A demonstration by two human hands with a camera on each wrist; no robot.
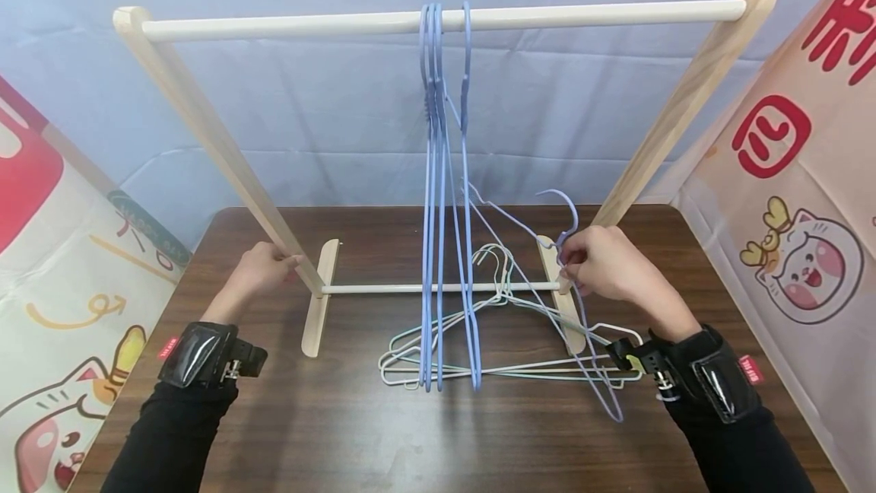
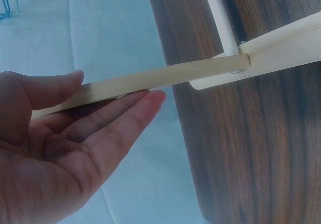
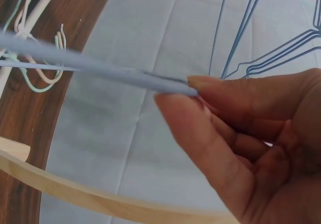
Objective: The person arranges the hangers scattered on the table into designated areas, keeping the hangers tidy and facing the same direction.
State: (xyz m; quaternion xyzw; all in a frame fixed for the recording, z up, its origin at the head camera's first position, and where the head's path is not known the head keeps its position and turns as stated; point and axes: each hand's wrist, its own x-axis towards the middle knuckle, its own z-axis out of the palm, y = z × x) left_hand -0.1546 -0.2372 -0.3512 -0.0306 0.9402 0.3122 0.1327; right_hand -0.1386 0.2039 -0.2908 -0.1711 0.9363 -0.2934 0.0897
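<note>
Fingers (image 3: 200, 86) of the right hand (image 1: 605, 265) are pinched tight on the blue hanger (image 1: 582, 318), thumb pressed against fingertips right at the wire, and the right wrist view shows that blue wire running out of the pinch to the left. That hanger sits at the right end of the wooden rack (image 1: 205, 124), its hook curling up just above the hand and its body slanting down towards the table edge nearest the person.

Over on the left, the left hand (image 1: 260, 268) is at the rack's left slanted leg, low down near the foot. The left wrist view shows the fingers (image 2: 125, 116) nearly straight, only loosely bent, with the leg lying across them and the thumb above it: a light hold, not a clamp.

On the rack's top bar (image 1: 438, 20), near the middle, a bunch of blue hangers (image 1: 445, 196) dangles down past the lower crossbar (image 1: 383, 288). Below that crossbar a pile of white and pale green hangers (image 1: 445, 348) lies flat on the dark wooden table (image 1: 342, 432), hooks poking up towards the crossbar. The held hanger crosses over the right side of that pile.
</note>
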